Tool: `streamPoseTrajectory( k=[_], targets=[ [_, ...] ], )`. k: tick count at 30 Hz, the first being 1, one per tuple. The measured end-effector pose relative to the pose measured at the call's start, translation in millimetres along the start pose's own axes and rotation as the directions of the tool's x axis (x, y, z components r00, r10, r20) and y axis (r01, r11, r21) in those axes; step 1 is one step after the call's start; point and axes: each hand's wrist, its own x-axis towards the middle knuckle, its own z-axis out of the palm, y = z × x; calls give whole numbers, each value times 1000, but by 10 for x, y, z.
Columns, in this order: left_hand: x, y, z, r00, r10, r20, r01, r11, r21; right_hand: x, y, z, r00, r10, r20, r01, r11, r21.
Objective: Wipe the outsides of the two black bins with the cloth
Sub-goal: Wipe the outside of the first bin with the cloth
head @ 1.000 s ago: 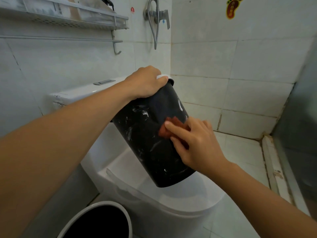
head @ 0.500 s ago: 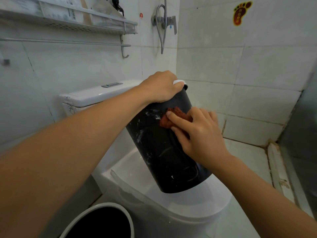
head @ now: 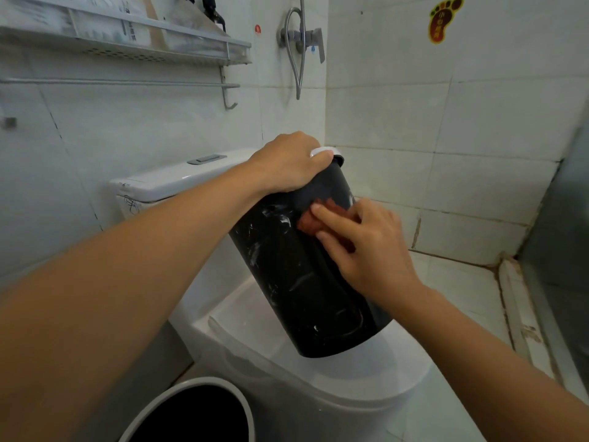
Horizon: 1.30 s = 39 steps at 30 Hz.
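Observation:
A black bin with a white rim leans tilted on the closed toilet lid, its side streaked with white smears. My left hand grips the bin's top rim. My right hand presses a reddish-brown cloth against the bin's upper side with straight fingers; most of the cloth is hidden under the hand. The second black bin, also white-rimmed, stands on the floor at the lower left, only its open top showing.
The white toilet cistern stands behind the bin against the tiled wall. A wall shelf and a towel rail hang above it. A shower mixer with hose is in the corner. Tiled floor lies to the right.
My right hand has slid the cloth up the bin's side, from the middle to just below the rim. The left hand keeps its hold on the rim.

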Motion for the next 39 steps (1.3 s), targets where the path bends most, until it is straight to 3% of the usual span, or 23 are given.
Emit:
streamPoseTrajectory(
  k=[4,7,9,11,14,17,19,22,23,27,29,34,35,39],
  targets=[
    [-15,-48,-17,1000,-7,-6,7,1000,-8,139,97,45,1000,2,-14,-1,996,84],
    [2,-120,-24,1000,-30,-1,30,999,-25,-244,91,70,987,-163,10,161,980,114],
    [11,-175,-20,999,-50,-1,50,997,-51,-562,55,76,937,-334,102,324,941,102],
    [12,-218,-19,998,-57,-1,56,996,-70,-683,85,60,912,-383,150,378,924,62],
    [1,-239,-22,999,-52,-2,52,997,-64,-552,157,45,980,-194,30,194,981,23],
    [-13,-266,-35,998,-64,-5,63,996,-62,-494,177,61,998,18,-67,-17,1000,24],
    [-25,-295,-40,998,-70,-4,70,995,-67,-609,159,76,997,-55,-48,58,997,43],
    [-30,-313,-36,998,-69,-8,68,995,-71,-821,167,40,945,-317,85,313,948,48],
    [-27,-314,-35,997,-74,-11,73,995,-73,-840,191,35,941,-323,96,321,946,38],
    [-44,-343,-47,995,-93,-26,91,993,-76,-723,255,45,997,59,-46,-56,995,83],
    [-63,-339,-50,996,-87,-23,85,994,-71,-715,210,61,989,131,-65,-126,989,84],
    [-76,-247,-59,998,-56,-14,55,997,-62,-803,100,46,974,-225,37,222,973,65],
    [-77,-234,-60,998,-54,-13,54,997,-59,-759,137,37,980,-197,15,196,978,68],
    [-88,-206,-52,999,-48,-21,47,998,-45,-614,345,-6,983,159,-92,-151,984,92]
  ],
)
